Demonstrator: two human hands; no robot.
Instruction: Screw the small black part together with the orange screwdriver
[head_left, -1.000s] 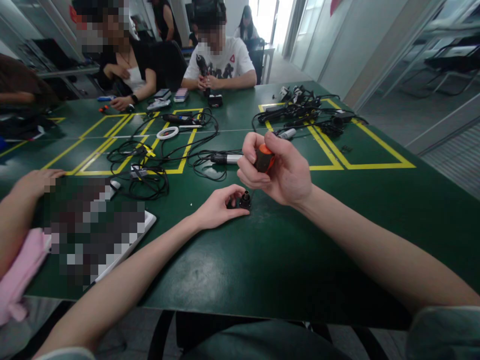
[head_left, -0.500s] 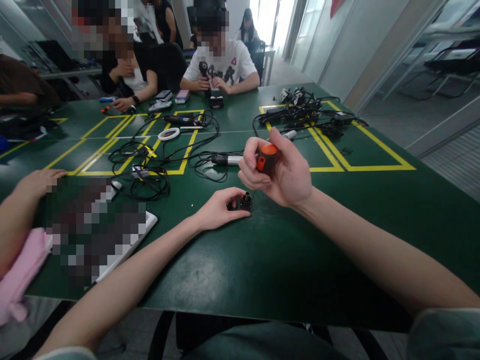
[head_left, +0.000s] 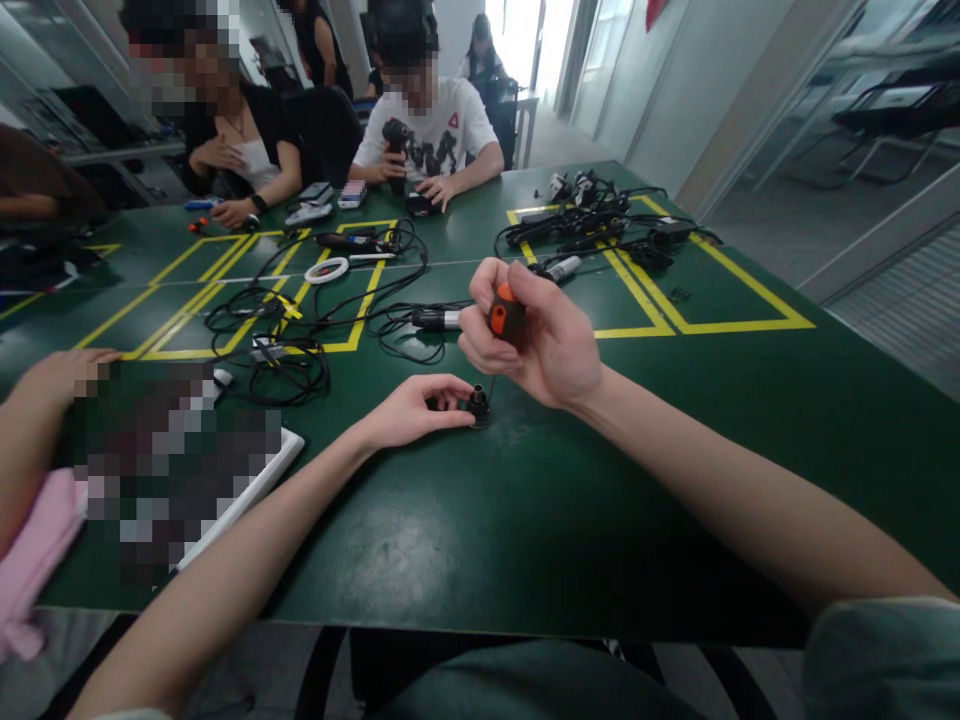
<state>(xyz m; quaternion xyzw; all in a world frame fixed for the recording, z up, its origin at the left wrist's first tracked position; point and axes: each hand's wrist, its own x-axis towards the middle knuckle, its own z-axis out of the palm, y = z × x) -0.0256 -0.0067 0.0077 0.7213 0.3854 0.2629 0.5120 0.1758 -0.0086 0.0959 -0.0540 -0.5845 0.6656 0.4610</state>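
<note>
My right hand point(head_left: 538, 338) is closed round a screwdriver point(head_left: 506, 313) with an orange and black handle, held upright. Its thin shaft runs down to a small black cylindrical part point(head_left: 478, 405) on the green table point(head_left: 525, 520). My left hand point(head_left: 411, 410) pinches that part from the left and steadies it against the tabletop. The screwdriver's tip sits at or just beside the part; contact is too small to make out.
Tangled black cables point(head_left: 285, 340) and a white ring point(head_left: 331, 268) lie within yellow taped squares behind my hands. More cables and devices point(head_left: 600, 215) sit at the far right. A white-edged tablet point(head_left: 247, 490) and another person's hand point(head_left: 60, 370) are at left. Two people sit across the table.
My right hand turned the screwdriver handle and shifted slightly left and down. My left hand kept hold of the small black part. The person opposite raised a black tool.
</note>
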